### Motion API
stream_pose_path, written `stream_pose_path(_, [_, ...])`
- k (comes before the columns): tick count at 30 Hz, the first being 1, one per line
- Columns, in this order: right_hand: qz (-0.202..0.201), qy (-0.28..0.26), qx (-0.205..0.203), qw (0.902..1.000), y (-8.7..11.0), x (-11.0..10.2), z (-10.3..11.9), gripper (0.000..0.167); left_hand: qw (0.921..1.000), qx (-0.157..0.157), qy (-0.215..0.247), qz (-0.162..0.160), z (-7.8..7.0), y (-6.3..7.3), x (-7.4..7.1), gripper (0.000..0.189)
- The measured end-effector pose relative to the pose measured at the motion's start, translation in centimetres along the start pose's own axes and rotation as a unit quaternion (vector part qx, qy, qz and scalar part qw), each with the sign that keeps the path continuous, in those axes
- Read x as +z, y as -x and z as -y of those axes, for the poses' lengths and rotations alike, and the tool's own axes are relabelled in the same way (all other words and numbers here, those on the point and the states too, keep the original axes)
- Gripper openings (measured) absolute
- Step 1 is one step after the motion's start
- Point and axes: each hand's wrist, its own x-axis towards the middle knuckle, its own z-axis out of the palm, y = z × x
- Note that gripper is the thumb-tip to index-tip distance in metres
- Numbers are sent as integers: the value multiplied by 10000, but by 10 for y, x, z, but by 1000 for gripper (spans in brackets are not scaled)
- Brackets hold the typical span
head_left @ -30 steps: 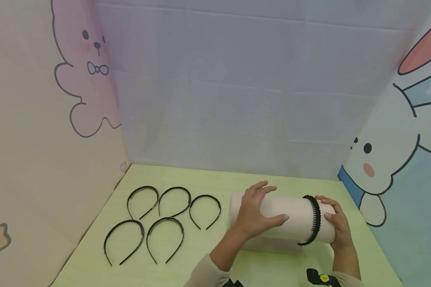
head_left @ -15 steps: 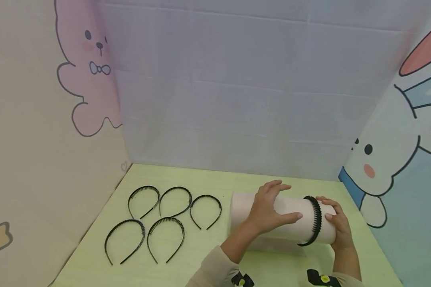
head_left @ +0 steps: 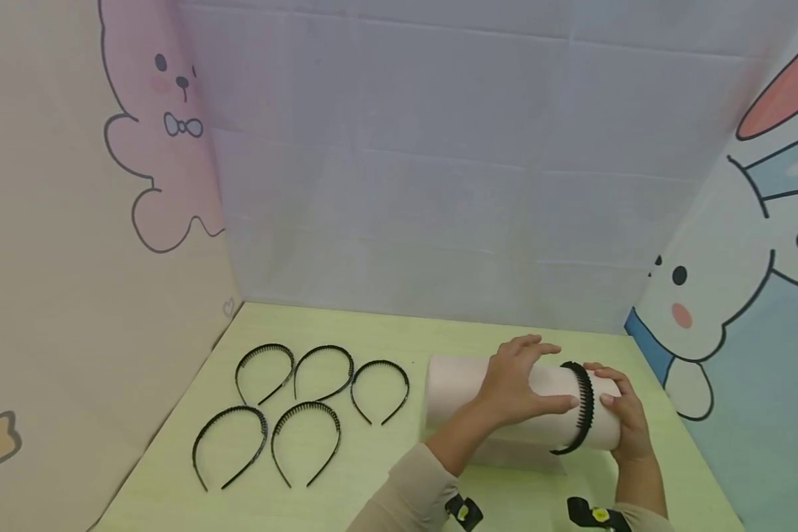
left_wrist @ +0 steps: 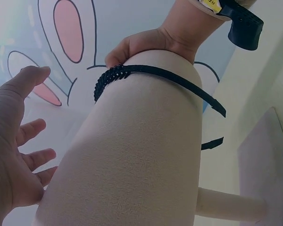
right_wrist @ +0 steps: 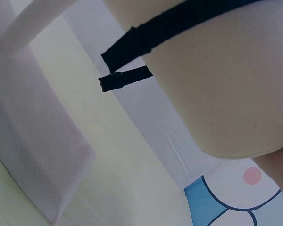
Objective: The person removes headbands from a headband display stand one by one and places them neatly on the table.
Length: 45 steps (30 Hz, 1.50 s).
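Note:
A padded white headband display stand (head_left: 455, 384), a fat roll lying sideways, carries one black toothed headband (head_left: 586, 406) near its right end. The headband's two free ends hang under the roll in both wrist views. My right hand (head_left: 629, 420) grips the roll's right end, fingers over the top and thumb on the front. My left hand (head_left: 510, 384) spreads its fingers and thumb around the upper side of the roll, the thumb tip right beside the headband's teeth. In the left wrist view, the left fingers (left_wrist: 41, 159) are spread apart and hold nothing.
Several black headbands lie on the pale yellow-green table to the left, among them a front one (head_left: 306, 405) and a small one (head_left: 380, 363). A post (left_wrist: 226, 202) joins the roll to a flat base (right_wrist: 42, 127). Cartoon-printed walls (head_left: 452, 162) enclose the table.
My left hand has slid to the right along the roll, bringing its thumb close to the headband. The right hand and the headband have stayed where they were.

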Motion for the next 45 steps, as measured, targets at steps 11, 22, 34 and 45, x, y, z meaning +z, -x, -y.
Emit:
stream_pose_path(11, [-259, 289, 232, 9990, 1, -1, 1, 51, 9930, 70, -978, 653, -8, -18, 15, 68])
stream_pose_path(22, [-99, 200, 146, 9996, 1, -2, -1, 52, 9826, 323, -1350, 1231, -16, -32, 24, 69])
stream_pose_path(34, [67, -83, -43, 9999, 0, 1, -4, 53, 9727, 246, -1435, 1810, -9, -50, 32, 76])
stream_pose_path(45, [-110, 261, 87, 9996, 1, 0, -1, 49, 9621, 100, -1863, 1987, -10, -47, 34, 82])
